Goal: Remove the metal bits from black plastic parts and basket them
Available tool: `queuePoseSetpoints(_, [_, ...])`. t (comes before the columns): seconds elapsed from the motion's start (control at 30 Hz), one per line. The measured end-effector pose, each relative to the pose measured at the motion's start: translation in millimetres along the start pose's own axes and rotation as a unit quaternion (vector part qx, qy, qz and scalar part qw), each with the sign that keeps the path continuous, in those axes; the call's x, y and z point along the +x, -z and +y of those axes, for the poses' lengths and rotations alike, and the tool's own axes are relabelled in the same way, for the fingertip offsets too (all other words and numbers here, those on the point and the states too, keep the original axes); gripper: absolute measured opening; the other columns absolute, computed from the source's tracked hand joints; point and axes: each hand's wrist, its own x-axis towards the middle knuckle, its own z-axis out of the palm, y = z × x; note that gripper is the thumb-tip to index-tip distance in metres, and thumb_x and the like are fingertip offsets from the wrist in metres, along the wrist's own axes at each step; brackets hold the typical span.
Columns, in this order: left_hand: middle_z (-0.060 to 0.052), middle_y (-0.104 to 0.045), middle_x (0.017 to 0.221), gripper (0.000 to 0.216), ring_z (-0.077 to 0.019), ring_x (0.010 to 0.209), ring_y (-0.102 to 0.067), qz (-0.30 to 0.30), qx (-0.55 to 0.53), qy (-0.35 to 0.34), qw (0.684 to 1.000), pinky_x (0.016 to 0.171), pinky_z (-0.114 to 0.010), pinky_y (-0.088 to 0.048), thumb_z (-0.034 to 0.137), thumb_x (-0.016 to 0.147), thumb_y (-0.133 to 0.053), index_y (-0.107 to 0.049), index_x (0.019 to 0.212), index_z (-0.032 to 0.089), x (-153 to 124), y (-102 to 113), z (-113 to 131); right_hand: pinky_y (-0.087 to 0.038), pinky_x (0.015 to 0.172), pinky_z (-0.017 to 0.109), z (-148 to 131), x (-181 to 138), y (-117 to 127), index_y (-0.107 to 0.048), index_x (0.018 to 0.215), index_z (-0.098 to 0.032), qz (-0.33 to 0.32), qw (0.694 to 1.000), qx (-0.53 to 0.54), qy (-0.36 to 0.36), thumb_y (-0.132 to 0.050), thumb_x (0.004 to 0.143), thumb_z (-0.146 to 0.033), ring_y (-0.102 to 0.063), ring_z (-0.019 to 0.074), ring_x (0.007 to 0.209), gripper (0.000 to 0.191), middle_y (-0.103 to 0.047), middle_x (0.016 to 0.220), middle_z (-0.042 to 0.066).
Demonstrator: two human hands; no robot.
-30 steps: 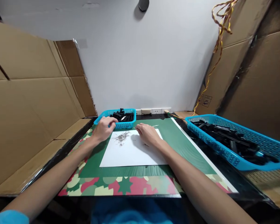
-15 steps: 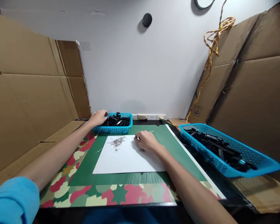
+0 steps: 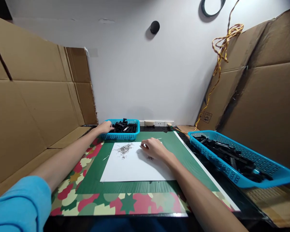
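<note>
My left hand (image 3: pixel 105 127) reaches into the left end of a small blue basket (image 3: pixel 122 135) of black parts; its fingertips are hidden among them, so what they grip is unclear. My right hand (image 3: pixel 153 149) rests on a white sheet of paper (image 3: pixel 135 164), fingers curled and pinched on a thin metal pin that points up and to the right. A small heap of tiny metal pieces (image 3: pixel 124 149) lies on the paper's upper left. A few more specks lie just under my right hand.
A large blue basket (image 3: pixel 241 175) of long black parts stands at the right. The paper lies on a green mat (image 3: pixel 183 151) over a camouflage-patterned cover. Cardboard walls stand on both sides. Wall sockets and a yellow cable are at the back.
My left hand moved from beside the heap on the paper up to the small basket's left end. My right hand shifted a little and closed on the thin pin.
</note>
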Motion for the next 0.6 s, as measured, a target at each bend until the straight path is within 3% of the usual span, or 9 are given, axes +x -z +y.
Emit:
queuePoseSetpoints(0.23, [-0.001, -0.055, 0.057, 0.028, -0.0186, 0.066, -0.053, 0.049, -0.177, 0.046, 0.982, 0.066, -0.028, -0.033, 0.032, 0.074, -0.079, -0.057, 0.060, 0.020, 8.9, 14.5, 4.5, -0.030, 0.063, 0.028, 2.8, 0.4, -1.5, -0.080, 0.101, -0.021, 0.009, 1.000, 0.011, 0.022, -0.058, 0.106, -0.028, -0.067, 0.0199, 0.077, 0.023, -0.079, 0.092, 0.009])
queuePoseSetpoints(0.37, [-0.002, -0.061, 0.069, 0.023, -0.0149, 0.062, -0.049, 0.085, -0.328, 0.044, 0.940, 0.062, -0.027, -0.034, 0.036, 0.080, -0.071, -0.058, 0.071, 0.019, -0.1, 30.3, 17.7, -0.030, 0.063, 0.028, 4.0, 2.2, -3.3, -0.078, 0.097, -0.020, 0.030, 0.997, 0.058, 0.038, -0.058, 0.105, -0.026, -0.064, 0.0193, 0.076, 0.023, -0.077, 0.091, 0.009])
queuePoseSetpoints(0.43, [-0.003, -0.062, 0.075, 0.023, -0.0144, 0.062, -0.051, 0.083, -0.405, 0.037, 0.910, 0.061, -0.027, -0.039, 0.039, 0.087, -0.063, -0.055, 0.078, 0.020, -15.5, 33.2, 31.2, -0.031, 0.063, 0.029, 2.7, 3.6, -2.5, -0.078, 0.105, -0.021, 0.055, 0.992, 0.107, 0.028, -0.058, 0.104, -0.026, -0.061, 0.0185, 0.072, 0.021, -0.074, 0.086, 0.008])
queuePoseSetpoints(0.5, [-0.004, -0.061, 0.078, 0.024, -0.0155, 0.067, -0.056, 0.057, -0.502, 0.020, 0.863, 0.063, -0.029, -0.046, 0.040, 0.094, -0.058, -0.053, 0.082, 0.020, -39.6, 30.2, 48.6, -0.033, 0.063, 0.029, 0.3, 5.0, 0.2, -0.074, 0.121, -0.021, 0.090, 0.980, 0.175, 0.010, -0.058, 0.103, -0.029, -0.056, 0.0175, 0.068, 0.025, -0.069, 0.079, 0.004])
queuePoseSetpoints(0.57, [-0.005, -0.060, 0.079, 0.018, -0.0188, 0.076, -0.063, -0.035, -0.696, 0.012, 0.717, 0.070, -0.032, -0.053, 0.031, 0.094, -0.064, -0.056, 0.085, 0.018, -69.0, 21.7, 67.3, -0.037, 0.064, 0.029, -2.9, 6.0, 4.6, -0.069, 0.133, -0.021, 0.123, 0.959, 0.254, 0.007, -0.060, 0.104, -0.037, -0.054, 0.0169, 0.067, 0.034, -0.064, 0.077, 0.001])
queuePoseSetpoints(0.6, [-0.006, -0.061, 0.081, 0.014, -0.0206, 0.081, -0.065, -0.074, -0.747, 0.015, 0.661, 0.075, -0.034, -0.055, 0.027, 0.095, -0.065, -0.058, 0.087, 0.017, -83.7, 16.1, 76.2, -0.039, 0.065, 0.029, -4.8, 6.3, 6.8, -0.068, 0.133, -0.021, 0.134, 0.946, 0.296, 0.010, -0.061, 0.103, -0.043, -0.054, 0.0167, 0.068, 0.038, -0.063, 0.077, 0.001])
